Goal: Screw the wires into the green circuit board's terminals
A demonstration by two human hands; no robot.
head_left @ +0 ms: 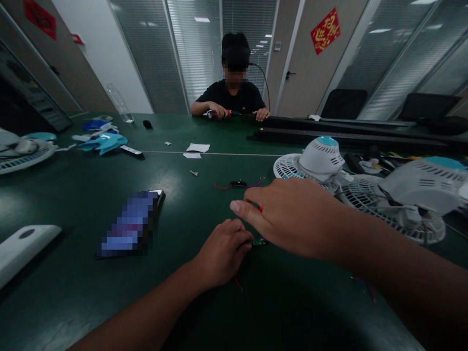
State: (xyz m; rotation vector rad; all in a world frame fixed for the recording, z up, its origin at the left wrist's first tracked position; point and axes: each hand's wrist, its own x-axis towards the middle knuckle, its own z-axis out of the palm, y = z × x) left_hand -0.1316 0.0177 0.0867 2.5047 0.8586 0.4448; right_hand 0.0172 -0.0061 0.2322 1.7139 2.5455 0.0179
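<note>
My left hand [224, 252] rests low over the green table, its fingers pinched on the edge of a small green circuit board [259, 242]. A short red wire [239, 284] sticks out beneath that hand. Just above and to the right is my right hand [292, 214], its fingers curled and its thumb stretched to the left. A bit of red shows by its index finger, but the rest of what it holds is hidden behind the hand. Beyond the hands lies a small black part [238, 184] with red and bluish wires at its ends.
White fan parts [320, 158] and a second fan unit [420, 190] stand at the right. To the left lie a phone [131, 222], a white device [27, 248] and blue fan blades [104, 142]. Paper scraps [197, 147] lie ahead. A person [234, 92] sits opposite, holding a tool.
</note>
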